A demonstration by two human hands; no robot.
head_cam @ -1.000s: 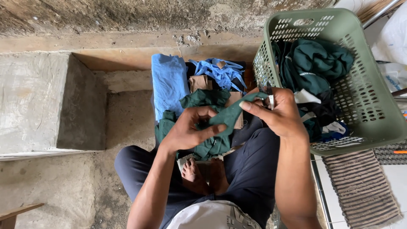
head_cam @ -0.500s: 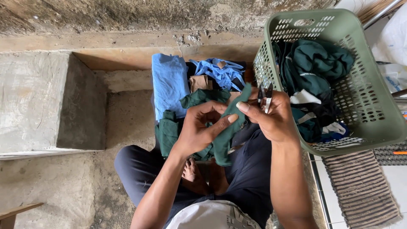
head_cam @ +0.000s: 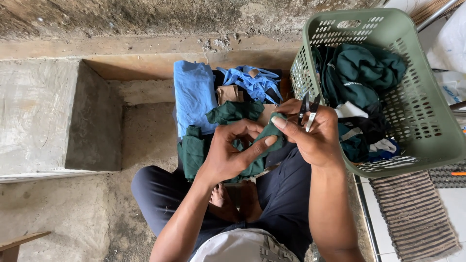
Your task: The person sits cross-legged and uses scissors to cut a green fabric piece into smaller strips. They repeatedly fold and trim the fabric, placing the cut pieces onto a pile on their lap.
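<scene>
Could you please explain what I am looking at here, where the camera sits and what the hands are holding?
The camera is worn on a person's head and looks down at their lap; they sit cross-legged on a concrete floor. The left hand and right hand pinch a dark green cloth between them. The right hand also holds small snips. Ahead lie a folded blue garment and other clothes. On the right stands a green basket with more green clothes.
</scene>
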